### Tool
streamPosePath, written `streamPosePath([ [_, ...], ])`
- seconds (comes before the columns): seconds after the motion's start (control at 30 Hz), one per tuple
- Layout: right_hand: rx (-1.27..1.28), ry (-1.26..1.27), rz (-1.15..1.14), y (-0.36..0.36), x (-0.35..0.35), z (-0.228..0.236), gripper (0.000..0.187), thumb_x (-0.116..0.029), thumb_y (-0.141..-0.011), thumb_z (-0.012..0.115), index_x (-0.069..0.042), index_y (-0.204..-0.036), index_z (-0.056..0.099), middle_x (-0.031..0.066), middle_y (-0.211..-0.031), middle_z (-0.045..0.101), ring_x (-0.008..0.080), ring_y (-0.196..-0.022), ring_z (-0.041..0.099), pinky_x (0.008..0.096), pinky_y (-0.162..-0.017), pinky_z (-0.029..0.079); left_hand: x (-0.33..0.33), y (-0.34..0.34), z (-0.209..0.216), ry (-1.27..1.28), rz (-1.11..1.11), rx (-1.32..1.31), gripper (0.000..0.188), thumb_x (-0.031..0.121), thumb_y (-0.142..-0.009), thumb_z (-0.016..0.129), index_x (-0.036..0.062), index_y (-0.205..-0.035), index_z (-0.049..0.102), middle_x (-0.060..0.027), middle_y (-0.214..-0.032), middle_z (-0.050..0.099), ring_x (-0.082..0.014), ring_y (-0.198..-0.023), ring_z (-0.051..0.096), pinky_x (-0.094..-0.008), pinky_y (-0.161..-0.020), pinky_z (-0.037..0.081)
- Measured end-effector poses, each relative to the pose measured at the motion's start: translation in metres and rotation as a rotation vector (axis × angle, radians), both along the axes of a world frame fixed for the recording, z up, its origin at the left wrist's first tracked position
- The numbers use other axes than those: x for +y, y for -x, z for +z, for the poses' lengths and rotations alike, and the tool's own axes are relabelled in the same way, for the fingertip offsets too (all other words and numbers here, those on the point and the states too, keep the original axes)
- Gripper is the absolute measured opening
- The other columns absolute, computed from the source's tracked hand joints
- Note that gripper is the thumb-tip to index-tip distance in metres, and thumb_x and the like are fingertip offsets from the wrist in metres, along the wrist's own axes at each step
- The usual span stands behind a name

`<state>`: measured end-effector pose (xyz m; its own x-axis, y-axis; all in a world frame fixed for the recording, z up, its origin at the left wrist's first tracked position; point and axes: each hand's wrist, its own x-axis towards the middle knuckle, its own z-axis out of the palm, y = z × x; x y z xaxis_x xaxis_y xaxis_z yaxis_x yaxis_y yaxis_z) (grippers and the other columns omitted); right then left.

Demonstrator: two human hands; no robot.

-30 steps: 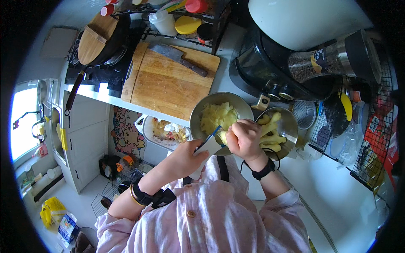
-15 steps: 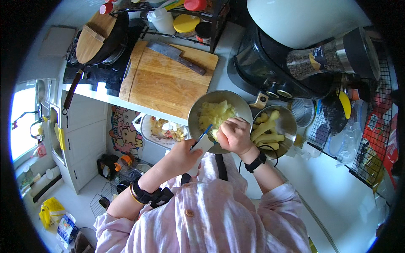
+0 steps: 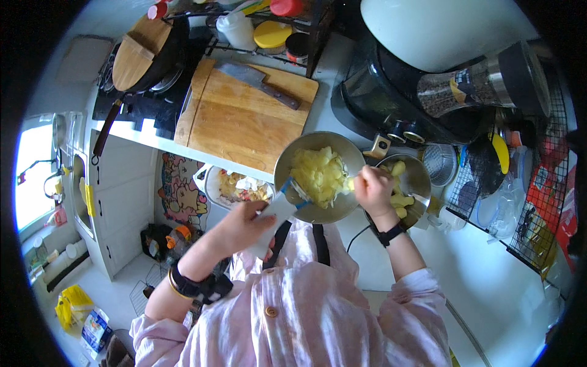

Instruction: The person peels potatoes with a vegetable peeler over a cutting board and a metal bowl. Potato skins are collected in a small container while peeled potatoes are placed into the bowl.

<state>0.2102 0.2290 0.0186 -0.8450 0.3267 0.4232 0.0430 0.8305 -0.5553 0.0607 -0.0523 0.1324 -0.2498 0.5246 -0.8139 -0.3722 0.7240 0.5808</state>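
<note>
My left hand (image 3: pixel 243 225) is closed around a white hand slicer (image 3: pixel 276 214) with a blue edge. Its blade end leans over the near rim of a steel bowl (image 3: pixel 347 153). Thin pale-yellow slices (image 3: pixel 318 174) are heaped inside that bowl. Above the bowl's right rim, my right hand (image 3: pixel 374 191) is a fist around a peeled pale-yellow vegetable (image 3: pixel 350 184); only its end shows at the fingers, apart from the slicer. A second steel bowl (image 3: pixel 423 183), partly hidden behind the right hand, holds several peeled long pieces (image 3: pixel 400 199).
A wooden cutting board (image 3: pixel 238 128) with a cleaver (image 3: pixel 260 84) lies at the far left of the bowls. Below its edge hangs a white bin (image 3: pixel 211 192) of scraps. A black appliance (image 3: pixel 373 92) stands behind; a lidded wok (image 3: pixel 143 55) sits on the stove.
My right hand has moved right, off the slicer, with the vegetable piece. My left hand has shifted slightly left and down, and the slicer has turned to show its blue blade end.
</note>
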Motion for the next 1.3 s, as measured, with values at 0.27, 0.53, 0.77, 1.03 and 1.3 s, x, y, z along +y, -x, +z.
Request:
streamPosePath([
  [0.27,0.023,0.974,-0.154,0.009,-0.028,0.04,0.03,-0.007,-0.098,0.062,-0.008,-0.073,0.045,-0.0011,-0.066,0.046,0.0082,-0.057,0.048,0.0321,-0.05,0.036,0.017,0.001,-0.008,-0.025,0.008,-0.184,0.026,0.015,-0.107,0.055,-0.0065,-0.121,0.057,-0.0127,-0.083,0.07,-0.0234,-0.064,0.072,-0.0361,-0.058,0.06],
  [0.53,0.001,1.835,-0.315,0.014,-0.03,0.082,0.029,-0.012,-0.092,0.058,-0.015,-0.072,0.038,-0.001,-0.063,0.038,0.0145,-0.049,0.039,0.0302,-0.053,0.034,0.032,-0.004,-0.002,-0.082,-0.023,-0.195,0.025,0.015,-0.11,0.051,-0.0054,-0.123,0.054,-0.0126,-0.081,0.069,-0.025,-0.061,0.07,-0.0371,-0.056,0.058],
  [0.77,0.008,1.875,-0.247,0.008,-0.03,0.086,0.029,-0.012,-0.094,0.057,-0.014,-0.073,0.037,-0.0001,-0.063,0.038,0.0157,-0.05,0.041,0.0307,-0.052,0.032,0.032,-0.001,0.009,-0.083,0.031,-0.219,0.024,0.017,-0.109,0.054,-0.0027,-0.123,0.057,-0.01,-0.083,0.069,-0.0182,-0.066,0.07,-0.0335,-0.058,0.058],
  [1.03,-0.077,0.391,-0.366,0.008,-0.045,0.032,0.03,-0.015,-0.099,0.065,-0.009,-0.075,0.049,0.0039,-0.061,0.051,0.0193,-0.055,0.056,0.0338,-0.05,0.042,0.025,-0.005,0.014,-0.135,0.12,-0.251,0.025,0.018,-0.109,0.055,-0.0013,-0.126,0.056,-0.009,-0.087,0.069,-0.0168,-0.071,0.071,-0.0325,-0.062,0.059],
  [1.3,-0.086,0.676,-0.479,0.006,-0.053,0.002,0.033,-0.014,-0.101,0.069,-0.008,-0.077,0.048,-0.0036,-0.063,0.045,0.0048,-0.059,0.045,0.0274,-0.052,0.036,0.022,-0.016,-0.018,-0.342,0.209,-0.075,0.027,0.011,-0.108,0.057,-0.003,-0.131,0.052,-0.0083,-0.104,0.071,-0.0165,-0.095,0.071,-0.0329,-0.094,0.055],
])
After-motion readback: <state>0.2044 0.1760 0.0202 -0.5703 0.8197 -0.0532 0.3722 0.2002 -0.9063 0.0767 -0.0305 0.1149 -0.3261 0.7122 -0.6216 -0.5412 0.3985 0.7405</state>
